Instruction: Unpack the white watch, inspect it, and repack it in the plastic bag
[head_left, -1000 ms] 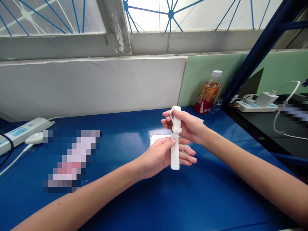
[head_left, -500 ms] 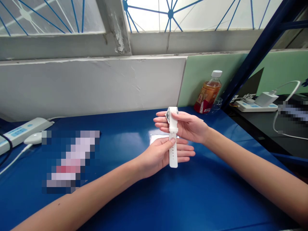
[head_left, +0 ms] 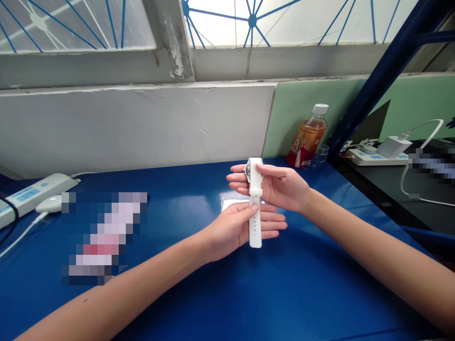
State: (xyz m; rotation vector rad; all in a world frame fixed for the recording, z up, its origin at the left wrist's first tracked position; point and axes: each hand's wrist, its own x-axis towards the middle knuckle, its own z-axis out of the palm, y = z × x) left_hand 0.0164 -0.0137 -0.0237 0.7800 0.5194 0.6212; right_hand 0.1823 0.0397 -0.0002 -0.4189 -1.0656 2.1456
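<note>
A wristwatch (head_left: 255, 222) with a white strap is held up between both hands over the blue table (head_left: 177, 293). Its holed strap end hangs downward, and part of the round case shows near the top. My left hand (head_left: 236, 225) pinches the holed strap under its thumb, with the other fingers stretched out behind. Higher up, my right hand (head_left: 280, 184) grips the watch near its case, thumb on the white band and fingers extended behind it. Partly hidden behind my left hand lies a flat white item (head_left: 229, 202) whose kind I cannot make out.
A bottle (head_left: 307, 137) of amber drink stands by the wall at the back right. At left are a white power strip (head_left: 39, 192) and a blurred-out object (head_left: 110, 232). Another power strip (head_left: 380, 156) with a charger sits beyond the blue post (head_left: 377, 80).
My left hand and the lower strap end have shifted very slightly left. Otherwise the hold on the wristwatch looks the same.
</note>
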